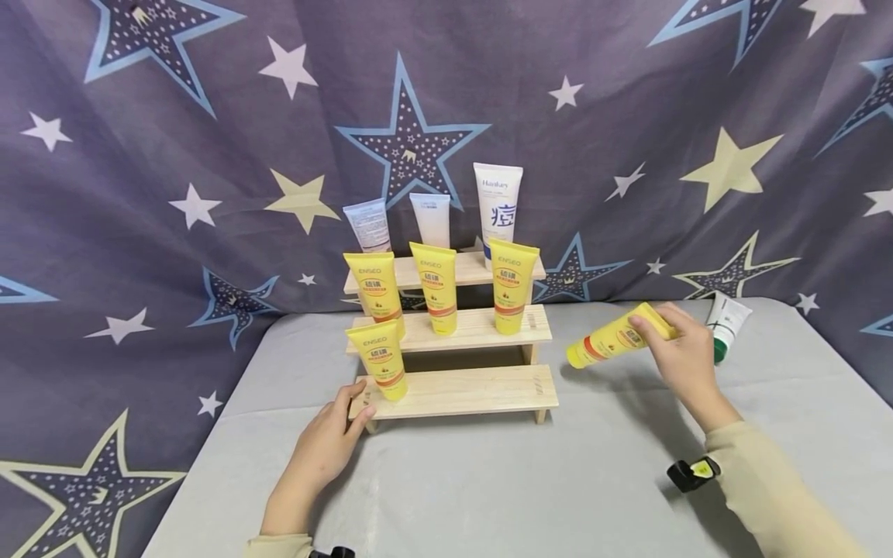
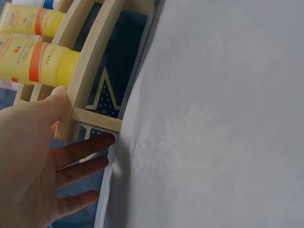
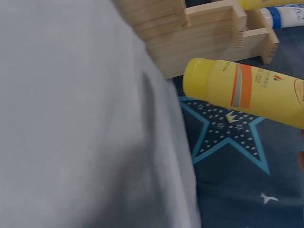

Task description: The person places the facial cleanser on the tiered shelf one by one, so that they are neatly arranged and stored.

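Observation:
A wooden three-tier stand (image 1: 460, 394) stands on the grey surface. My left hand (image 1: 326, 443) grips the left end of its lowest step, thumb at the front edge; in the left wrist view the other fingers (image 2: 83, 175) spread past the end. Beside the thumb, a yellow tube (image 1: 380, 364) stands cap down on that step. My right hand (image 1: 680, 353) pinches another yellow tube (image 1: 614, 337) near its flat end, right of the stand. This tube is tilted, its cap (image 3: 197, 78) pointing down-left toward the stand.
Three yellow tubes, among them a middle one (image 1: 436, 291), stand on the middle step. The top step bears a tall white tube (image 1: 498, 205) and two smaller pale tubes (image 1: 431, 221). A white-and-green tube (image 1: 725, 325) is behind my right hand. A star-patterned curtain (image 1: 593, 155) hangs behind.

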The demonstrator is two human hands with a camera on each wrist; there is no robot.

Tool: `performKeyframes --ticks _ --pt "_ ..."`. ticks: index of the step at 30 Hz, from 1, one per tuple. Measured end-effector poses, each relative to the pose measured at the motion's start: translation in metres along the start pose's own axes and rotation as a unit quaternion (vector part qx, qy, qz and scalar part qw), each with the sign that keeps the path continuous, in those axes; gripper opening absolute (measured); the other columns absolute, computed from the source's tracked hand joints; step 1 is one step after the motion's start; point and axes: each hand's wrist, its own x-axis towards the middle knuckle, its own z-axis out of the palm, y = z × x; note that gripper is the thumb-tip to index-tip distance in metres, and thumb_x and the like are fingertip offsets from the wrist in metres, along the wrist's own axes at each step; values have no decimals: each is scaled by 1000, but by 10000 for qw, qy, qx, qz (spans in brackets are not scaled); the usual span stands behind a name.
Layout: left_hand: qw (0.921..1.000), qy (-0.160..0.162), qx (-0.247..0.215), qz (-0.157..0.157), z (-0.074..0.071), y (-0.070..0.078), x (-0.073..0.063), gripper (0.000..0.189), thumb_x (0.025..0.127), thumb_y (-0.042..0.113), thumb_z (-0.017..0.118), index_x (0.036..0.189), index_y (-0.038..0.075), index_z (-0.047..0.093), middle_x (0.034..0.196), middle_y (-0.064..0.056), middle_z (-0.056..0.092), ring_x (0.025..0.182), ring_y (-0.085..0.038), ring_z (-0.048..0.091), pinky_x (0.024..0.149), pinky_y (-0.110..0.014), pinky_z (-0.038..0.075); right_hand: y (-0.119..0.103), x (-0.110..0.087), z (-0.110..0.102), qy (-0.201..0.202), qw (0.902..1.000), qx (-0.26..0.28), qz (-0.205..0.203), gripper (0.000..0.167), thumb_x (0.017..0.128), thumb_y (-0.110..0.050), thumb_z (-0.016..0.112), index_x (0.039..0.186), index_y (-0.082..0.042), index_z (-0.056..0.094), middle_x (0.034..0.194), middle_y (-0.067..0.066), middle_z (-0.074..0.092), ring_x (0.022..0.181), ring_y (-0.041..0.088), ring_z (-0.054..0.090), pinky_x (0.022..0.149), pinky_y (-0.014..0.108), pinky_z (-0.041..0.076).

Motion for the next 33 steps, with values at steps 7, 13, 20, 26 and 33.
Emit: performKeyframes --ticks 7,13,20,26,33 --pt "10000 42 72 -41 0 1 -1 55 103 45 49 146 12 42 134 -25 56 122 -43 53 96 -61 43 -12 0 -9 219 9992 303 -115 15 73 16 77 87 12 72 88 -29 60 73 -7 53 63 8 38" --pt "9999 106 61 19 -3 2 0 55 102 43 53 145 10 44 141 -23 52 129 -43 48 102 -62 39 -27 -1 -14 112 9992 304 -225 14 75 14 79 87 9 73 88 -27 62 75 -6 56 61 8 40" --pt "9994 256 119 194 -3 3 1 53 101 39 57 143 7 48 142 -20 52 132 -40 46 104 -60 38 -43 -7 -10 -118 9972 430 -601 17 70 18 78 82 8 72 83 -17 64 70 -2 51 55 12 34" --pt "9993 273 154 197 -3 3 1 52 101 37 58 142 7 50 140 -20 54 130 -39 48 104 -59 39 -53 -16 -1 -265 9929 720 -906 18 67 19 76 81 8 72 79 4 67 68 0 52 55 12 34" --pt "9992 274 173 225 -2 2 1 52 100 37 58 141 6 51 140 -20 54 131 -39 47 104 -59 38 -60 -30 12 -447 9905 836 -995 20 69 15 78 85 5 74 81 8 69 71 2 57 57 13 41"
